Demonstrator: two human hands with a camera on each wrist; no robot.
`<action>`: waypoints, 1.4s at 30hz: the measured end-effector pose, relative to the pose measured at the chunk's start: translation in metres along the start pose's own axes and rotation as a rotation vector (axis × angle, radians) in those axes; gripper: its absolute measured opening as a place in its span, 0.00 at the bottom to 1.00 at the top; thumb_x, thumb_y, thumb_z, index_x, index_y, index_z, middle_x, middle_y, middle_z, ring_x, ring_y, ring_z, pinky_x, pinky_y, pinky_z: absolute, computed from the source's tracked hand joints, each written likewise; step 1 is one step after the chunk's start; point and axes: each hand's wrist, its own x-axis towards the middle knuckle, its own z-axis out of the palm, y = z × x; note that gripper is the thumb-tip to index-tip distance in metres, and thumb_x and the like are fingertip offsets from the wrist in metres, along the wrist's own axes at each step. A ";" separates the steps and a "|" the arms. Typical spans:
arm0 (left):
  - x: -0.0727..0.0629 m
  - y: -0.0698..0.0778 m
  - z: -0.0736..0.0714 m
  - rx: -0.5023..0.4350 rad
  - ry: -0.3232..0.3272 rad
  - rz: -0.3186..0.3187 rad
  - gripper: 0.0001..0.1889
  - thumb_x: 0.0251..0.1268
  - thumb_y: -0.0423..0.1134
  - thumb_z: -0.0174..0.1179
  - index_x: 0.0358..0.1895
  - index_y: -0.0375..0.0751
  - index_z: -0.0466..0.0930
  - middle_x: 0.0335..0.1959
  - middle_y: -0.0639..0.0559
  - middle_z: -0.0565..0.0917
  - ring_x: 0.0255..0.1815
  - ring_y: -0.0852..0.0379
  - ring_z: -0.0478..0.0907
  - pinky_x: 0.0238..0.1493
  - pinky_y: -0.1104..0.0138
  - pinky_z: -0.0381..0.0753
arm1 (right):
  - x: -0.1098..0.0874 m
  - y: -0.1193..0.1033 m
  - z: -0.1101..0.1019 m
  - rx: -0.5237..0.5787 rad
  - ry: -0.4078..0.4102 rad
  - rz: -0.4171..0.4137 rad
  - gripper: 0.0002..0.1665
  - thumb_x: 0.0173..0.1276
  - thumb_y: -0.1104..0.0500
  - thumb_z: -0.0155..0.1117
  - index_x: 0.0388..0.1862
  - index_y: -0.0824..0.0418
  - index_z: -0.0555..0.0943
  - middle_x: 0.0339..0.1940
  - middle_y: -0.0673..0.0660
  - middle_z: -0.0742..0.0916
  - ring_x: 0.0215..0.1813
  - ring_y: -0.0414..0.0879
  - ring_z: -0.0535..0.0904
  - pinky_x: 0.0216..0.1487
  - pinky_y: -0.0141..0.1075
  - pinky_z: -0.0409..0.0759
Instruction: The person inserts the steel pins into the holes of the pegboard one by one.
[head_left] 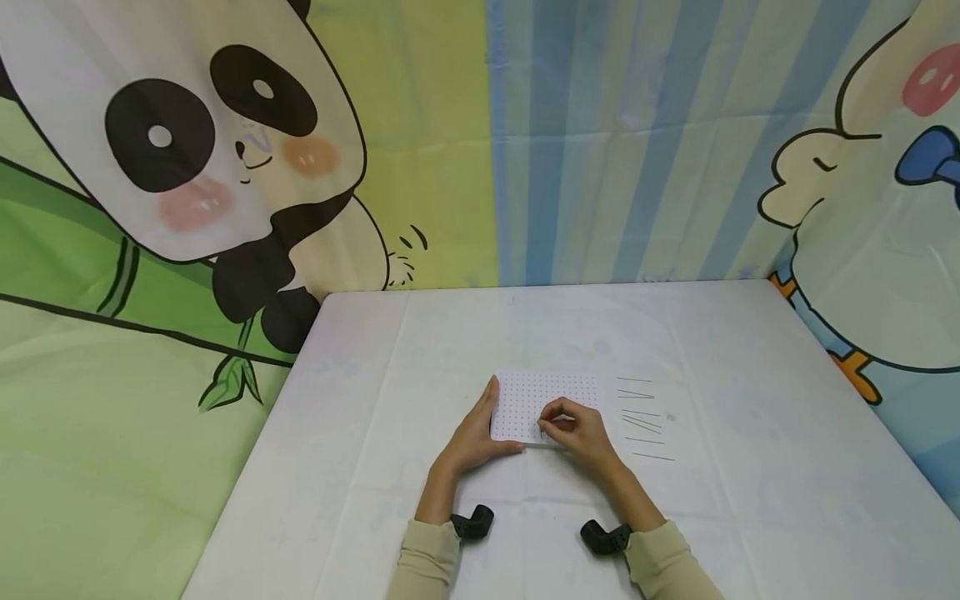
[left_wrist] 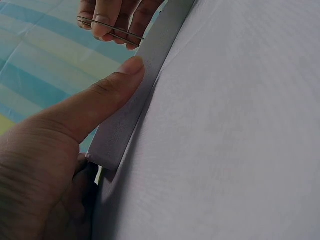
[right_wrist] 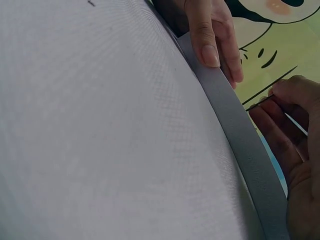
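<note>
A white pegboard-like block [head_left: 517, 408] with a grid of small dots lies on the table. My left hand [head_left: 474, 433] rests against its near left corner, thumb along the near side and fingers straight along the left side. Over the near part of the board, my right hand [head_left: 576, 429] pinches a thin metal stick [right_wrist: 256, 104] between thumb and fingertips, its lower end right at the board. Close beside it in the right wrist view, a second thin stick [right_wrist: 280, 78] rises from the board's top.
To the right of the board, several thin sticks [head_left: 647, 440] lie loosely in a column on the white table [head_left: 420, 350]. A cartoon-printed curtain [head_left: 420, 150] hangs behind the table's far edge. A black wrist device [head_left: 472, 523] sits at each sleeve cuff.
</note>
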 end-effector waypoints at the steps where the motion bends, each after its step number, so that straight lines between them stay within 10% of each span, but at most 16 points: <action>1: 0.000 0.000 0.000 -0.001 -0.001 0.001 0.66 0.36 0.58 0.73 0.73 0.43 0.33 0.74 0.48 0.40 0.73 0.57 0.39 0.69 0.59 0.49 | 0.000 0.000 0.000 0.001 -0.003 -0.003 0.07 0.53 0.78 0.64 0.31 0.73 0.77 0.30 0.63 0.83 0.34 0.55 0.82 0.33 0.40 0.82; 29: 0.000 0.004 -0.001 -0.006 -0.010 0.005 0.65 0.37 0.58 0.72 0.73 0.40 0.35 0.74 0.48 0.40 0.73 0.56 0.39 0.69 0.58 0.48 | 0.000 -0.009 -0.015 0.086 -0.086 0.059 0.14 0.54 0.79 0.62 0.41 0.78 0.75 0.37 0.72 0.82 0.40 0.66 0.79 0.42 0.42 0.80; 42: -0.002 0.005 -0.001 -0.010 0.004 0.008 0.65 0.38 0.53 0.74 0.73 0.39 0.35 0.74 0.45 0.41 0.73 0.55 0.39 0.69 0.58 0.47 | -0.060 0.004 -0.085 -0.127 0.184 0.138 0.09 0.58 0.72 0.64 0.38 0.66 0.82 0.36 0.60 0.85 0.42 0.39 0.79 0.46 0.24 0.74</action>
